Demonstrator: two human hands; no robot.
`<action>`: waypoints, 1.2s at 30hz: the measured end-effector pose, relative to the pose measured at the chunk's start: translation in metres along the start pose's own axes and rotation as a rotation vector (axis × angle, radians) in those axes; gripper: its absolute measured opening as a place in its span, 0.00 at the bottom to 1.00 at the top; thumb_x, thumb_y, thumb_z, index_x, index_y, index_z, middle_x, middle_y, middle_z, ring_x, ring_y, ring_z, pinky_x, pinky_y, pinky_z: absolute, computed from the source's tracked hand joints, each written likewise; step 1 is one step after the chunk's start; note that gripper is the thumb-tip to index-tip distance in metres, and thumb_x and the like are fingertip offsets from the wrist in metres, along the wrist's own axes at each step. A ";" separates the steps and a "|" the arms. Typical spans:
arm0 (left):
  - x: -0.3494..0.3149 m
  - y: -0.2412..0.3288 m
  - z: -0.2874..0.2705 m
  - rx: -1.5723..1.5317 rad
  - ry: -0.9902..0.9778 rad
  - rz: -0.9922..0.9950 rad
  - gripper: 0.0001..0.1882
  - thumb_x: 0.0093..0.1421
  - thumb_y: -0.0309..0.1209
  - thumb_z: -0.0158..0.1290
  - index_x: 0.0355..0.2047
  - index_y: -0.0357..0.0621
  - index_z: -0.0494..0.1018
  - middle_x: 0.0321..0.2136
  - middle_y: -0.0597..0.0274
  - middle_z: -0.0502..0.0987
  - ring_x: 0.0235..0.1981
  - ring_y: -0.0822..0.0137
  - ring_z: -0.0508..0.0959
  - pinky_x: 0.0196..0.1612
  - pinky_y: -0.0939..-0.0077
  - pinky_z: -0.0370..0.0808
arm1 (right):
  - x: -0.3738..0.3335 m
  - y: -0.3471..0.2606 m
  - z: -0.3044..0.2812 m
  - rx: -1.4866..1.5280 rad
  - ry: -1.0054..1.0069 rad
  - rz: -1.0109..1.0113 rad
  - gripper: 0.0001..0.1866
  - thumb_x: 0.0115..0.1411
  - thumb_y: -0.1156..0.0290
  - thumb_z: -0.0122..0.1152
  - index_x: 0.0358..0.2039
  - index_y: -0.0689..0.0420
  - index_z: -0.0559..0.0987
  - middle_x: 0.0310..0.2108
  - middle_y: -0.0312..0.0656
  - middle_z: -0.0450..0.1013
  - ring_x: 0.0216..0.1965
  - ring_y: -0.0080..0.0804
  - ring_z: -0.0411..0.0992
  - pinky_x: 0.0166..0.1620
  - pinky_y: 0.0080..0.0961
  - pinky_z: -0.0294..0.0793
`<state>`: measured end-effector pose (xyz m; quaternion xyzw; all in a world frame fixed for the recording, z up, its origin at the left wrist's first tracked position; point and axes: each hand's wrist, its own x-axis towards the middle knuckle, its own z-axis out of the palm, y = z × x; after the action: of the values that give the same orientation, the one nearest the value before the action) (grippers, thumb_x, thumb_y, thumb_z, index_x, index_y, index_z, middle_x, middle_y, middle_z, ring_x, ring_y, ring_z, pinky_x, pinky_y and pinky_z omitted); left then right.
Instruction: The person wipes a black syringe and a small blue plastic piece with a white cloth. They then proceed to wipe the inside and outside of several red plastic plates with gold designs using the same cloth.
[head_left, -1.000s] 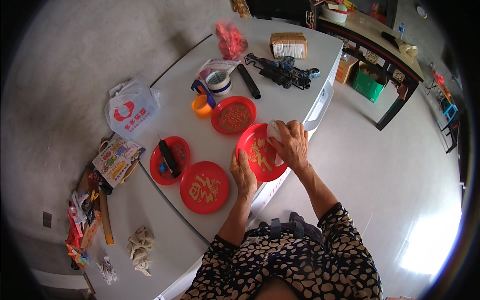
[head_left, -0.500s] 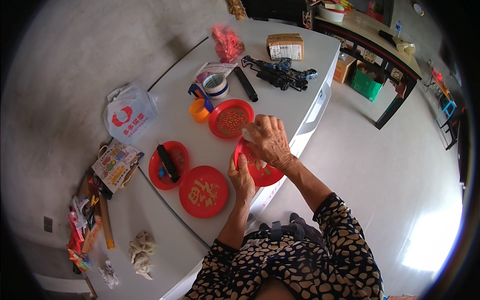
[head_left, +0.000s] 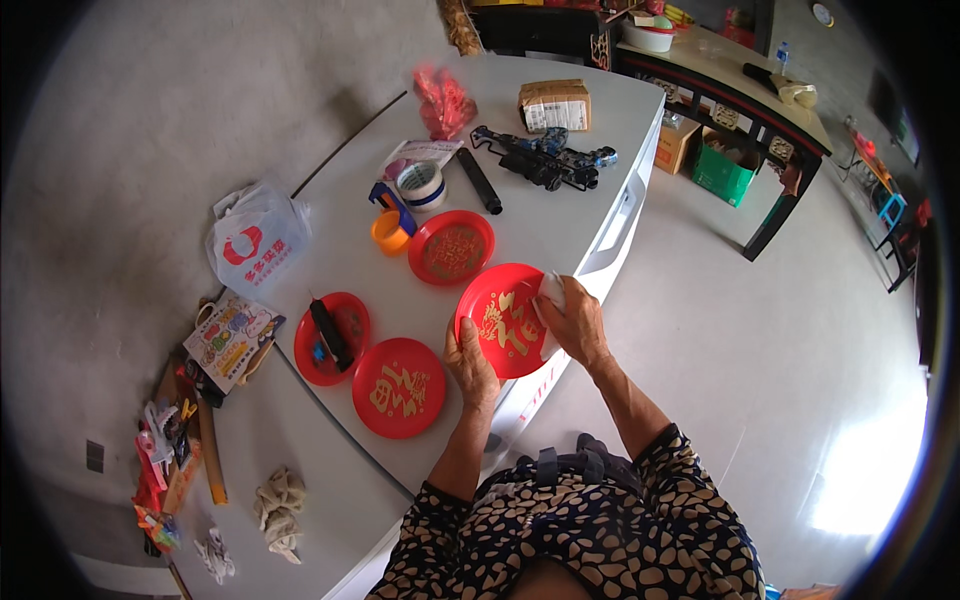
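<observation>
My left hand (head_left: 472, 362) grips the left rim of a round red plate (head_left: 490, 290) with a gold pattern, fingers underneath and thumb on the edge. At the opposite rim my right hand (head_left: 580, 322) presses a white cloth or tissue (head_left: 551, 293) against the plate. Left of my left hand lies a second red plate (head_left: 378, 365) with a similar gold design. Beside it a red dish (head_left: 360, 305) holds a black cylindrical object (head_left: 328, 334) and a small blue piece. Just beyond the held plate sits another red dish (head_left: 480, 222) with a gold pattern inside.
On the white table (head_left: 540, 215) stand a tape roll (head_left: 420, 186), an orange cup-like piece (head_left: 391, 232), a black tube (head_left: 479, 181), a dark toy gun-like object (head_left: 545, 155) and a cardboard box (head_left: 555, 105). A plastic bag (head_left: 260, 240) and crumpled cloth (head_left: 280, 512) lie leftward.
My right hand has moved with the white cloth from the plate's far edge to its right rim. The held plate has turned more face-up, showing its gold pattern.
</observation>
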<state>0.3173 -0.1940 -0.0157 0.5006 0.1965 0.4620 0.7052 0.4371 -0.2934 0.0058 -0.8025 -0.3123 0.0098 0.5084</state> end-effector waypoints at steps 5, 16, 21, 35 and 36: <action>-0.004 0.018 0.016 -0.145 -0.077 -0.141 0.19 0.63 0.40 0.50 0.45 0.35 0.69 0.38 0.60 0.75 0.40 0.71 0.75 0.42 0.75 0.75 | -0.002 0.007 -0.017 0.048 0.034 -0.089 0.20 0.53 0.67 0.61 0.42 0.66 0.72 0.32 0.55 0.76 0.30 0.49 0.78 0.31 0.36 0.78; 0.015 0.094 0.006 0.555 -0.515 -0.184 0.13 0.62 0.34 0.51 0.36 0.34 0.74 0.27 0.63 0.76 0.30 0.75 0.72 0.34 0.77 0.71 | 0.038 -0.074 -0.051 -0.416 -0.236 -0.946 0.25 0.41 0.67 0.70 0.42 0.57 0.74 0.35 0.43 0.73 0.33 0.37 0.75 0.32 0.32 0.76; -0.002 0.095 0.011 0.584 -0.341 0.011 0.13 0.63 0.33 0.50 0.36 0.33 0.73 0.26 0.63 0.76 0.28 0.75 0.73 0.33 0.76 0.72 | 0.052 -0.073 -0.037 -0.149 -0.148 -1.029 0.26 0.44 0.65 0.69 0.43 0.59 0.73 0.38 0.45 0.73 0.35 0.41 0.77 0.36 0.33 0.78; -0.021 0.050 0.011 0.158 0.021 -0.102 0.15 0.62 0.34 0.52 0.41 0.34 0.73 0.34 0.60 0.77 0.34 0.72 0.76 0.37 0.75 0.75 | -0.017 -0.006 -0.010 0.161 0.027 -0.180 0.26 0.57 0.61 0.61 0.49 0.64 0.65 0.37 0.57 0.74 0.32 0.53 0.77 0.33 0.39 0.79; -0.022 0.051 0.012 0.137 0.023 -0.120 0.14 0.64 0.34 0.50 0.41 0.34 0.74 0.33 0.63 0.77 0.32 0.76 0.74 0.37 0.78 0.73 | -0.028 -0.007 -0.011 0.250 0.004 -0.081 0.25 0.57 0.63 0.61 0.49 0.65 0.66 0.37 0.59 0.74 0.35 0.51 0.77 0.36 0.38 0.78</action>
<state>0.2916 -0.2155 0.0301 0.5295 0.2654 0.4101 0.6935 0.4149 -0.3142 0.0085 -0.7198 -0.3397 0.0268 0.6048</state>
